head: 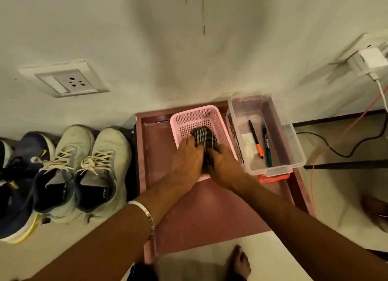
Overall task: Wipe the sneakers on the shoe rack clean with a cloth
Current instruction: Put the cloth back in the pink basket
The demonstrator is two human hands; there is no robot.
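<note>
A black-and-white checked cloth (pixel 203 138) lies bunched in a pink perforated basket (pixel 196 113) on a maroon table. My left hand (pixel 185 157) and my right hand (pixel 222 164) are both in the basket, fingers curled round the near part of the cloth. A pair of white sneakers (pixel 90 169) with cream laces stands to the left, toes toward the wall. Beside them on the far left are dark blue sneakers (pixel 14 188) with yellow trim.
A clear plastic box (pixel 294 146) holding two markers and white paper sits right of the basket, an orange handle below it. Wall socket (pixel 67 82) at left, charger (pixel 369 60) with cables at right. My bare foot (pixel 240 261) is on the floor.
</note>
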